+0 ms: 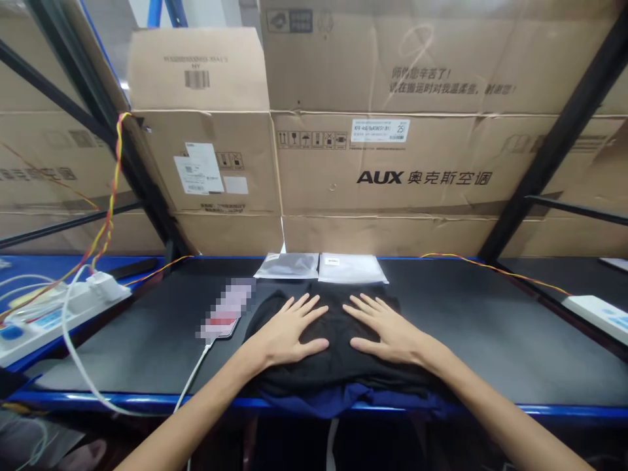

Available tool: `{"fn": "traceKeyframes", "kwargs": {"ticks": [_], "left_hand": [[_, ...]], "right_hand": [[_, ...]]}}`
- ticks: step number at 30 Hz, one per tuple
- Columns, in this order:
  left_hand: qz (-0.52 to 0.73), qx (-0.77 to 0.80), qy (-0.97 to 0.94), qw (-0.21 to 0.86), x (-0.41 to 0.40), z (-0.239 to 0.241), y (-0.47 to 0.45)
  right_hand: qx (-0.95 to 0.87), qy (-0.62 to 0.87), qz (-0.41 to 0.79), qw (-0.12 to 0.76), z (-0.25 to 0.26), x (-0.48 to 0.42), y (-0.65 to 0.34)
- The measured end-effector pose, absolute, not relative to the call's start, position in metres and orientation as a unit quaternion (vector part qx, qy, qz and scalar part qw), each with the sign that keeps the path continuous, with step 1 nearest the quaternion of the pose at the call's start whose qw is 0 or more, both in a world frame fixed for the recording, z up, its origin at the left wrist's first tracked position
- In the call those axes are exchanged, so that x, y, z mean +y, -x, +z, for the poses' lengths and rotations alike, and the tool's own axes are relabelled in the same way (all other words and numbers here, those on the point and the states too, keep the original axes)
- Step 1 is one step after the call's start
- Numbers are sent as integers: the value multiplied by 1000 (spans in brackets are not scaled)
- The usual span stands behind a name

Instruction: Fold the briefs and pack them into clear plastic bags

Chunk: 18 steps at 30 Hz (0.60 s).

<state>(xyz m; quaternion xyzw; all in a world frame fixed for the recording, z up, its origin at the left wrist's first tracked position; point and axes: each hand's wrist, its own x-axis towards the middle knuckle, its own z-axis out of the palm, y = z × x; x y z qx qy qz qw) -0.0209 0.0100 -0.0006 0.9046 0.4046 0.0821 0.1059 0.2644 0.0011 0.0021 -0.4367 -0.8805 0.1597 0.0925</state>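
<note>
Black cloth (338, 356) lies spread at the front of the table, with dark blue fabric (333, 399) showing along its near edge and hanging over the table's rim. My left hand (293, 330) rests palm down on the left part of the black cloth, fingers spread. On the right part, my right hand (387, 329) lies flat in the same way, thumb pointing inward. Just beyond the cloth are two flat plastic packets: one with dark contents (288, 265) on the left, one whitish (352, 268) beside it. Neither hand touches the packets.
A phone (228, 327), partly blurred out, lies left of the cloth with a white cable (193, 376). Power strips stand at the left (73, 311) and right (601, 317). Large cardboard (318, 190) walls the back between black metal posts. The dark tabletop (490, 340) has a blue front edge.
</note>
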Motion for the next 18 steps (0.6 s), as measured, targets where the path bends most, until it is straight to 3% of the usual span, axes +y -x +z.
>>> {"fn": "traceKeyframes", "kwargs": {"ticks": [10,18], "left_hand": [[98,406,-901,120,10,3,21],[244,451,-852,99,53,9,22]], "right_hand": [[-884,429,160,94,-4,3,-266],[-845,456,45,275,-7,30,-289]]}}
